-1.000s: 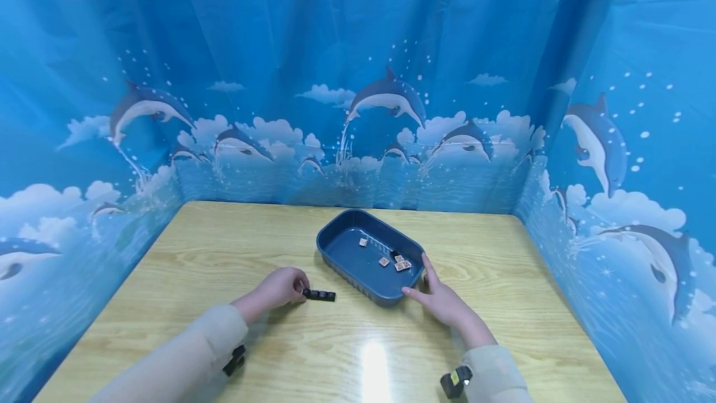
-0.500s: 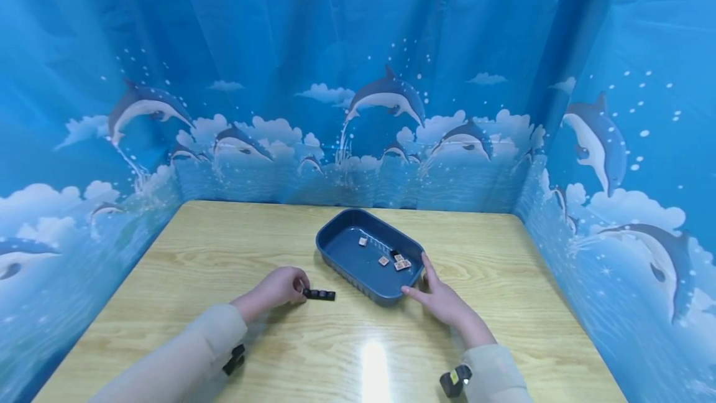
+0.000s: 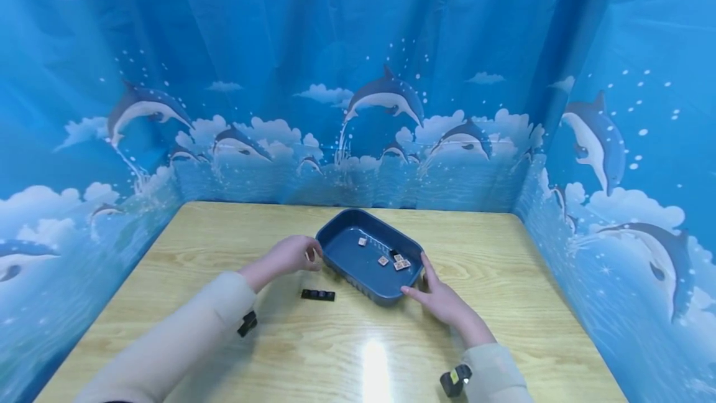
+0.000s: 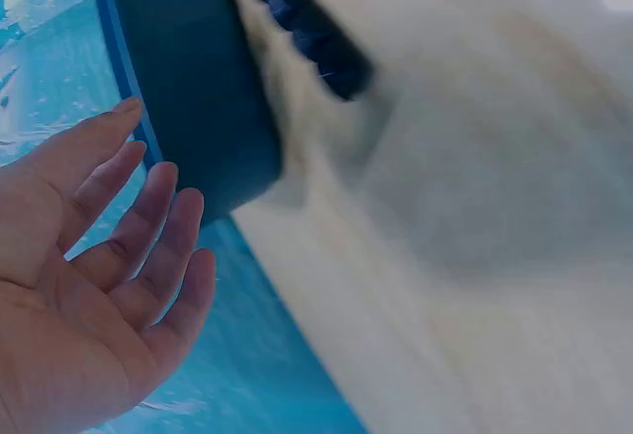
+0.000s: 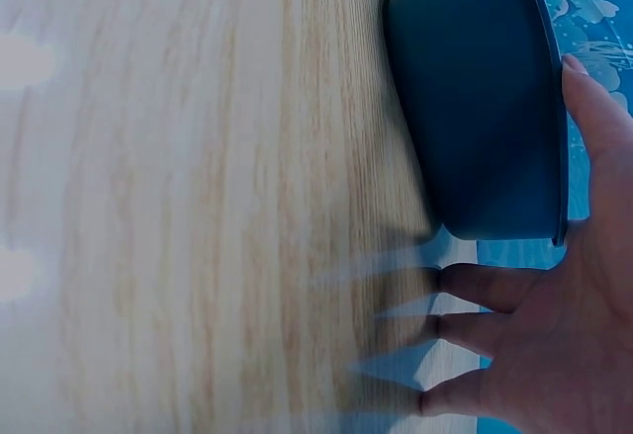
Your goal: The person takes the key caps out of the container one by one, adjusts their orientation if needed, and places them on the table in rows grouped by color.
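Observation:
A dark blue plastic basin (image 3: pixel 352 263) stands at an angle on the table, with several small whitish cubes (image 3: pixel 401 264) and a small black piece (image 3: pixel 393 254) inside. My left hand (image 3: pixel 291 255) is beside the basin's left end, fingers loosely bent and nothing held; in the left wrist view its thumb tip is close to the rim. On the table in front of the basin lies a short black strip with several raised blocks (image 3: pixel 317 295). My right hand (image 3: pixel 442 300) touches the basin's right end with spread, fairly straight fingers; the right wrist view shows the thumb (image 5: pixel 591 108) at the rim.
The light wood table (image 3: pixel 224 229) ends in front of blue curtains (image 3: pixel 268 79) printed with dolphins, at the back and both sides. A bright glare spot (image 3: pixel 375 365) lies on the near part of the table. Black wrist cameras (image 3: pixel 455 381) sit under the sleeves.
The left hand has let go of the black strip's left end and moved up and right to the basin's left side. Strip, basin and right hand look the same.

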Demonstrator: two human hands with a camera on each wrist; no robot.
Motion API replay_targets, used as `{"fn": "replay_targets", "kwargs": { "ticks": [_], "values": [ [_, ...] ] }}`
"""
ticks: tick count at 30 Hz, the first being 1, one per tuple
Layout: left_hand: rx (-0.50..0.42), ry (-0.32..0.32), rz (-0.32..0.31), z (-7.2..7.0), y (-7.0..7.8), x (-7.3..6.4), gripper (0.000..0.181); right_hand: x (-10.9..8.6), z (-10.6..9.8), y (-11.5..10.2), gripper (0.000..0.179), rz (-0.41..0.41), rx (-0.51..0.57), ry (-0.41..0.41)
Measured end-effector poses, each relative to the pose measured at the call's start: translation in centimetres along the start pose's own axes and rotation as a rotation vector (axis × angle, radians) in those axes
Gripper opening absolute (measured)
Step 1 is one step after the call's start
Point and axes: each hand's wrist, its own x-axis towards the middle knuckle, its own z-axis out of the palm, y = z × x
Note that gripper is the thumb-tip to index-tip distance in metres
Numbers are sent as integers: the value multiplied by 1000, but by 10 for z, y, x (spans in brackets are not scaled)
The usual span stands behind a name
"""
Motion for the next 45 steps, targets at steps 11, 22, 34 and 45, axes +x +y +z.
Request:
{"fn": "replay_targets", "kwargs": {
  "ticks": [11,22,34,45],
  "values": [
    [106,-123,11,-13,40,48,33,-2,-1,4,100,2,2,4],
    [50,-205,34,-2,73,91,27,-3,-4,8,101,8,14,8],
    [-185,-274,-182,27,103,127,23,-2,-5,7,100,5,19,12],
    [-294,-130,-412,55,117,146,22,-2,-1,2,100,-16,48,17]
  ]
}}
